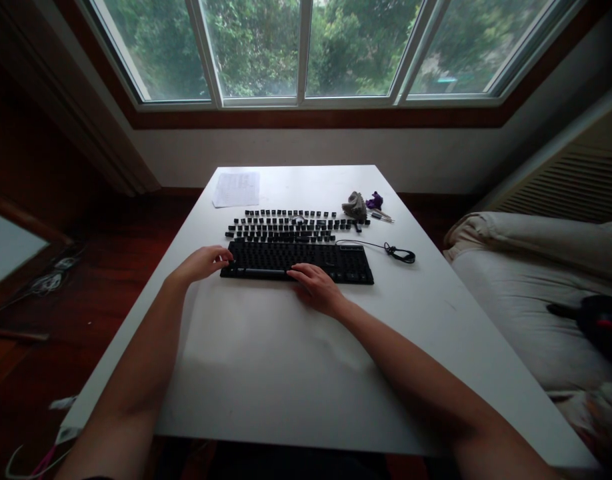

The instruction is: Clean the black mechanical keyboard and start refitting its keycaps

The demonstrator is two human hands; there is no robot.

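A black keyboard [306,257] with its keycaps off over most of its face lies across the white table; a long bar-shaped key [259,271] runs along its front edge. My left hand [205,262] is at the keyboard's left end, fingers curled round the front left corner. My right hand [316,287] rests at the middle of the front edge, its fingers stretched out over the keys just right of the long bar. Behind the keyboard, loose black keycaps [286,229] stand in several rows. A coiled black cable [400,254] leads off to the right.
A grey cloth [355,205], a purple cloth [375,200] and some thin tools [383,215] lie at the back right of the white table [266,373]. Printed paper [237,189] lies back left. A couch [526,293] stands to the right, with a window [306,53] ahead.
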